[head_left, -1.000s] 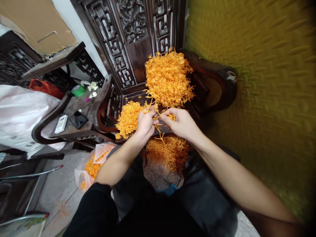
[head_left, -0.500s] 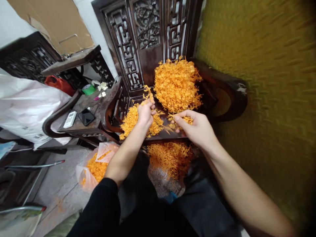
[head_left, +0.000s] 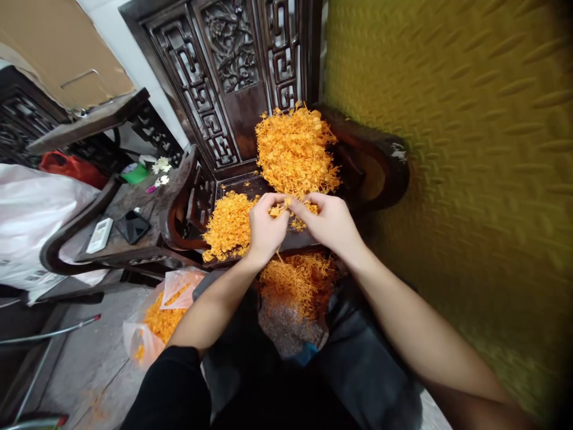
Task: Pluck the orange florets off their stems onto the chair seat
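My left hand (head_left: 267, 226) and my right hand (head_left: 326, 220) meet over the front of a dark wooden chair seat. Between their fingertips is a small orange flower sprig (head_left: 282, 208); both hands are closed on it, and parts of it are hidden by the fingers. Behind them on the seat rises a large heap of orange flower sprigs (head_left: 295, 149). To the left of my left hand lies a smaller pile of loose orange blossoms (head_left: 229, 224). Below the seat edge, between my knees, sits a tangle of orange stems (head_left: 298, 280).
A pinkish plastic bag (head_left: 183, 280) with orange blossoms stands on the floor. The side table (head_left: 147, 239) holds a phone (head_left: 133, 227), a white remote-like device (head_left: 99, 235) and green tape (head_left: 135, 173). A yellow textured wall (head_left: 447, 119) closes in the right side.
My hands were apart, each with orange sprigs; now they have come together at the fingertips. My left hand moved away from above the smaller pile. The camera view has turned slightly right.
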Action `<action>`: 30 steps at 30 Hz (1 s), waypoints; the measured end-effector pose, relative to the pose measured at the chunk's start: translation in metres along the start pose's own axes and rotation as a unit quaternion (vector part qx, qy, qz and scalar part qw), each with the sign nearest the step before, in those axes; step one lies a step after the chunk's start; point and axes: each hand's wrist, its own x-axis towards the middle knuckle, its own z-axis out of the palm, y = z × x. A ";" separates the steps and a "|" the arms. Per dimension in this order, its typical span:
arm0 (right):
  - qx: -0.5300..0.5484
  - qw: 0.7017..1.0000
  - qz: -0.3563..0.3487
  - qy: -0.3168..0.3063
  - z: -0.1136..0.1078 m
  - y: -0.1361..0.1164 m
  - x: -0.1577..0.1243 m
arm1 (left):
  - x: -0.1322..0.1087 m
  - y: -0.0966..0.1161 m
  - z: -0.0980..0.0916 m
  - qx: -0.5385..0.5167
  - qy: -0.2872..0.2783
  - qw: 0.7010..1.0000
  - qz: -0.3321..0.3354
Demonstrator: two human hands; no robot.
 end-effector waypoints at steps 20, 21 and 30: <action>0.452 0.864 0.152 -0.162 -0.014 0.000 -0.010 | 0.026 -0.004 -0.028 -0.367 -0.074 0.875 -0.308; 0.454 0.862 0.159 -0.159 -0.014 0.000 -0.010 | 0.023 -0.002 -0.030 -0.373 -0.101 0.864 -0.323; 0.447 0.876 0.142 -0.116 -0.013 0.005 -0.010 | 0.017 0.008 -0.051 -0.356 -0.245 0.857 -0.280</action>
